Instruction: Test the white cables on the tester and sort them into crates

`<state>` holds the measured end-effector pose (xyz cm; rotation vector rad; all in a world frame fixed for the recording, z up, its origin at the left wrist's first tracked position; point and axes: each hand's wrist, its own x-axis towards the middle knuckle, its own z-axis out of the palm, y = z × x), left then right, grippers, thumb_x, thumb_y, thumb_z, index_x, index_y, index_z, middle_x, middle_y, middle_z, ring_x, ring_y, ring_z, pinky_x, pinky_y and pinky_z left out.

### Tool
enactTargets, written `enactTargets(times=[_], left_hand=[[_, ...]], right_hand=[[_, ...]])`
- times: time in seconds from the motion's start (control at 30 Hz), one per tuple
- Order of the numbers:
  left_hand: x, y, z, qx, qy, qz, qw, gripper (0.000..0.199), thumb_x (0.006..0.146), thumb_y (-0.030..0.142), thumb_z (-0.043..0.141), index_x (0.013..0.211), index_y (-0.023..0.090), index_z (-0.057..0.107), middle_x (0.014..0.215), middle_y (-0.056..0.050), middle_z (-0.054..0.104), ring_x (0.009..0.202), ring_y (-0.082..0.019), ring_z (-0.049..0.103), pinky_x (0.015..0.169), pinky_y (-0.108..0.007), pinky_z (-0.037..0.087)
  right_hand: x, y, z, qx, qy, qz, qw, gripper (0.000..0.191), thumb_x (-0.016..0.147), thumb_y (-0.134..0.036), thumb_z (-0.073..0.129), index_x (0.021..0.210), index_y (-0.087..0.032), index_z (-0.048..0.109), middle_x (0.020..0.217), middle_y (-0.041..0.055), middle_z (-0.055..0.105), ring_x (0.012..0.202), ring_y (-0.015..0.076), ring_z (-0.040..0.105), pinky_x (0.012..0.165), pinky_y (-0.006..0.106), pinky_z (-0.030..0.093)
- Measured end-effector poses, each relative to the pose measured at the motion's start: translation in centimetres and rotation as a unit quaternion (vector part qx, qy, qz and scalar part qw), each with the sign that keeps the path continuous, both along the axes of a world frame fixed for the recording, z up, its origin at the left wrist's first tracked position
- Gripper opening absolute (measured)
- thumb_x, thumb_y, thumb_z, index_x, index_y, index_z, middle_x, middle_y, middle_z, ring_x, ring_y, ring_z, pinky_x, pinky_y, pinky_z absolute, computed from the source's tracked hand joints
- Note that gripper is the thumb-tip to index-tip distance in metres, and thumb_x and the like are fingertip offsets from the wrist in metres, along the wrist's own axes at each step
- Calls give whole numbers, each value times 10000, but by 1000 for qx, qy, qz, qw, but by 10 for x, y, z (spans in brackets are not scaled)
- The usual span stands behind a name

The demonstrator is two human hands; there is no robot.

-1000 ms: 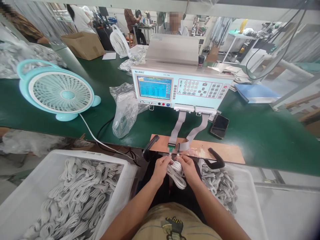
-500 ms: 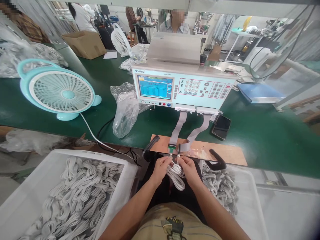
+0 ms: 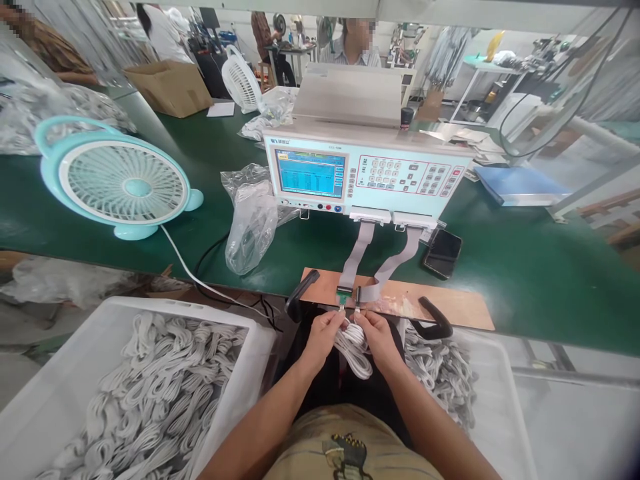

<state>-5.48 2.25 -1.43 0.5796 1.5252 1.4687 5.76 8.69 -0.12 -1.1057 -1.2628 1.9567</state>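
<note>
A coiled white cable (image 3: 356,357) hangs between my two hands, just off the bench edge. My left hand (image 3: 325,331) is closed in a pinch on one end of it, against the small green socket board (image 3: 343,298). The other end is pinched by my right hand (image 3: 375,333), close to the second black connector (image 3: 358,297). Both sockets sit on a copper-coloured board (image 3: 450,310). Grey ribbon cables (image 3: 357,257) run from them up to the white cable tester (image 3: 370,173), whose blue screen (image 3: 313,175) is lit. My fingers partly cover the plugs.
A white bin (image 3: 240,387) of coiled cables stands left, another bin (image 3: 505,387) right. Black clamps (image 3: 303,295) hold the board at the bench edge. A turquoise fan (image 3: 125,180), a plastic bag (image 3: 250,227) and a phone (image 3: 443,253) lie on the green bench. Other people work behind.
Both hands stay at the sockets with almost no movement. The hanging coil has shifted very slightly. Rows on the tester's screen look different, and the person behind the tester has turned their head a little.
</note>
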Motion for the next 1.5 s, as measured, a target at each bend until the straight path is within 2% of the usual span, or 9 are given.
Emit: enactTargets(times=[0.13, 0.37, 0.63, 0.87, 1.1, 1.27, 1.4, 1.5], left_hand=[[-6, 0, 2, 7, 36, -31, 999, 361, 744, 428, 554, 534, 135, 580, 510, 3, 526, 511, -106, 444, 540, -226, 332], [-13, 1, -3, 16, 87, -46, 995, 414, 748, 468, 530, 510, 129, 523, 487, 22, 440, 509, -98, 390, 534, -226, 303], [-11, 1, 0, 52, 73, -50, 995, 403, 764, 494, 512, 560, 147, 500, 520, 18, 449, 520, -110, 394, 532, -242, 306], [-12, 1, 0, 49, 70, -56, 995, 422, 750, 518, 521, 563, 140, 502, 513, 20, 436, 509, -106, 381, 518, -246, 294], [-12, 6, 5, 38, 57, -73, 995, 415, 718, 521, 537, 540, 147, 509, 503, 16, 436, 499, -104, 365, 514, -239, 281], [-13, 13, 11, 9, 37, -90, 995, 400, 724, 482, 510, 525, 138, 556, 502, -10, 482, 509, -123, 398, 526, -248, 292], [-3, -2, 5, 0, 78, -88, 993, 398, 728, 469, 519, 514, 135, 556, 519, -19, 510, 543, -132, 427, 533, -246, 302], [8, -26, 0, -6, 65, -132, 989, 447, 724, 547, 514, 573, 131, 573, 542, -21, 538, 534, -125, 444, 516, -235, 323]], right_hand=[[0, -2, 0, 25, -3, 2, 1000, 312, 690, -451, 651, 650, -144, 612, 536, -17, 503, 498, 100, 385, 488, 231, 292], [-2, 0, -8, 8, 14, 9, 1000, 347, 679, -479, 664, 676, -134, 619, 541, -8, 530, 487, 107, 417, 479, 228, 308], [-4, -2, -9, -8, 34, 0, 999, 353, 643, -487, 698, 679, -142, 629, 521, -6, 542, 511, 141, 491, 499, 239, 364], [-5, -1, -10, -25, 41, 1, 999, 353, 629, -486, 707, 703, -144, 661, 583, 14, 606, 542, 157, 534, 550, 258, 404], [-6, -1, -12, -4, 34, -2, 999, 380, 646, -513, 679, 717, -141, 657, 608, 26, 616, 568, 172, 538, 588, 275, 408], [-10, 0, -9, 39, 21, -11, 999, 370, 652, -519, 660, 646, -155, 594, 575, 0, 558, 558, 149, 485, 565, 259, 370], [-4, -21, -11, 104, -7, -28, 994, 402, 640, -529, 636, 539, -177, 469, 508, -38, 428, 505, 110, 372, 497, 236, 299], [11, -37, -7, 86, -30, 7, 996, 391, 678, -524, 578, 540, -182, 447, 482, -53, 373, 467, 91, 318, 457, 223, 251]])
